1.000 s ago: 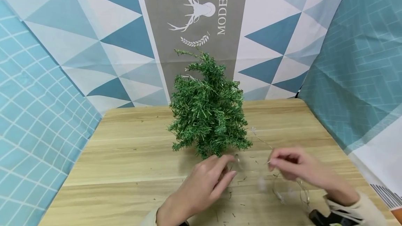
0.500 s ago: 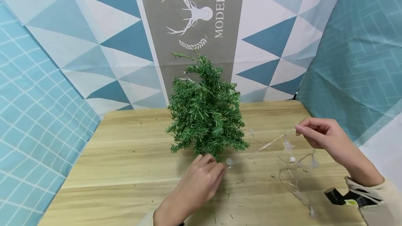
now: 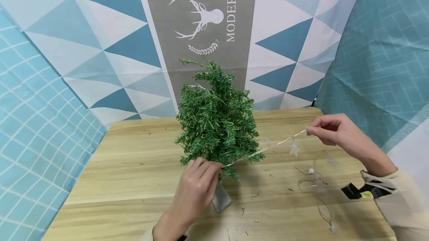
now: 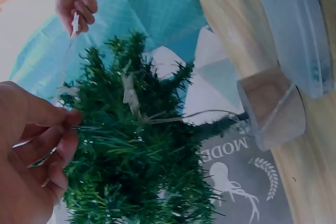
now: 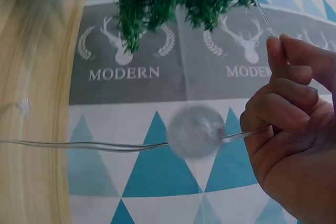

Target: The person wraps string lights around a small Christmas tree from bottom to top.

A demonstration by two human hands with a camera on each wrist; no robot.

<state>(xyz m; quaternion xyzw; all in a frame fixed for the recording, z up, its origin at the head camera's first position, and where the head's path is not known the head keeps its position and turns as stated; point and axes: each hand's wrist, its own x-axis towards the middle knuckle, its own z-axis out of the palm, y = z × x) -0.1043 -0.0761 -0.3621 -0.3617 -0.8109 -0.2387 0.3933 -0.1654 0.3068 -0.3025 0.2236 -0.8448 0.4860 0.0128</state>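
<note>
A small artificial Christmas tree (image 3: pixel 218 121) stands on the wooden table. Across its lower front runs a thin string of fairy lights with clear stars, one star pendant (image 3: pixel 294 148) dangling near the right end. My left hand (image 3: pixel 197 187) pinches the wire between thumb and fingertips, close in front of the lowest branches. Off to the right, my raised right hand (image 3: pixel 345 140) pinches the same wire, drawn fairly straight between both hands. The right wrist view shows a blurred clear ball (image 5: pixel 197 131) on wire passing by the curled lower fingers. Wire also reaches the tree's round base (image 4: pixel 278 108).
A greyish translucent box (image 3: pixel 221 198) lies by the tree's foot, partly behind my left hand. Loose light wire with a small white ball (image 3: pixel 311 171) trails over the table (image 3: pixel 134 181) at right. Bits of green needle are scattered about. Patterned cloth (image 3: pixel 285 40) hangs behind.
My right hand rose and moved right, then slightly back left, stretching the wire. My left hand shifted left along the tree's front, uncovering the greyish box.
</note>
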